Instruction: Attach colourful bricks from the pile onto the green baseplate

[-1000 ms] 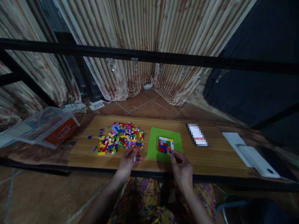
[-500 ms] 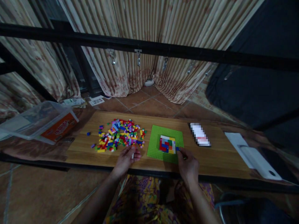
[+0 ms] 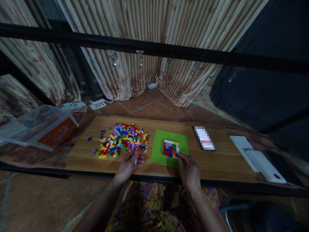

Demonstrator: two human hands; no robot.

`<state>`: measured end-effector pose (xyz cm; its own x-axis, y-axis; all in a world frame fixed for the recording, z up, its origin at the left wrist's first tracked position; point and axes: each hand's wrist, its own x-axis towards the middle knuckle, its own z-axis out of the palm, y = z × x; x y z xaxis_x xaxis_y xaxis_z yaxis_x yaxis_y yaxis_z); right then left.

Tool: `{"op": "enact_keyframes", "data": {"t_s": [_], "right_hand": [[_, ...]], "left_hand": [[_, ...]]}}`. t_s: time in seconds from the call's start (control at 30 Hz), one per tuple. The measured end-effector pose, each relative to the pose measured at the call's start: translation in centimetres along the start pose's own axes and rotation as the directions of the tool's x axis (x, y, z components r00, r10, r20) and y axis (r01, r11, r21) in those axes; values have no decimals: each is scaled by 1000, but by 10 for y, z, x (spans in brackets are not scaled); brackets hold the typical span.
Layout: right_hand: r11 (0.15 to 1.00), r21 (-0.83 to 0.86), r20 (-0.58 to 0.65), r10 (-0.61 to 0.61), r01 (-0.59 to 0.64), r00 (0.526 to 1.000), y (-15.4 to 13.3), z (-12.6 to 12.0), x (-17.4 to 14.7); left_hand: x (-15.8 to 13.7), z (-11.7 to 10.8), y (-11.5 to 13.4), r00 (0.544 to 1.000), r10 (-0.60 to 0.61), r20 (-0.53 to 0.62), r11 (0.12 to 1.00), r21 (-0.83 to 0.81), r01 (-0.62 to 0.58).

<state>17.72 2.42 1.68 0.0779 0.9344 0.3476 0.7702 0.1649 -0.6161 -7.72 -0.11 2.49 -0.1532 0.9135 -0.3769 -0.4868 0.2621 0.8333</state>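
On the table lies a green baseplate with a square block of white, yellow, red, blue and green toy bricks built on its middle. At the lower right corner of this block, my right hand pinches a small blue brick; its fingertips partly cover that corner. My left hand hovers at the near edge of the loose brick pile, palm partly turned up, closed on a small white brick between thumb and fingers.
A clear plastic box with an orange label stands at the left. A phone with a blurred screen lies right of the baseplate. Further right are white objects on the wooden table. A black bar crosses beyond the table.
My right hand has shifted left with the blue brick, from beside the block to over its lower right corner. My left hand still holds the white brick. The view has shifted slightly.
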Motion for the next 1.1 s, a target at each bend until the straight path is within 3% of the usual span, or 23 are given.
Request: {"op": "enact_keyframes", "data": {"t_s": [0.43,0.7,1.0,1.1], "right_hand": [[995,-46,32,-89,90,996,5,5,13],[994,82,12,69,-69,998,4,7,15],[946,197,18,260,-258,965,2,8,19],[940,167,-5,302,-297,953,0,13,21]], "left_hand": [[0,1,2,1000,-11,7,1000,13,11],[2,-1,-1,1000,-21,3,999,36,21],[2,1,1,1000,-22,-7,999,44,22],[2,0,1,1000,-22,-15,999,26,23]]}}
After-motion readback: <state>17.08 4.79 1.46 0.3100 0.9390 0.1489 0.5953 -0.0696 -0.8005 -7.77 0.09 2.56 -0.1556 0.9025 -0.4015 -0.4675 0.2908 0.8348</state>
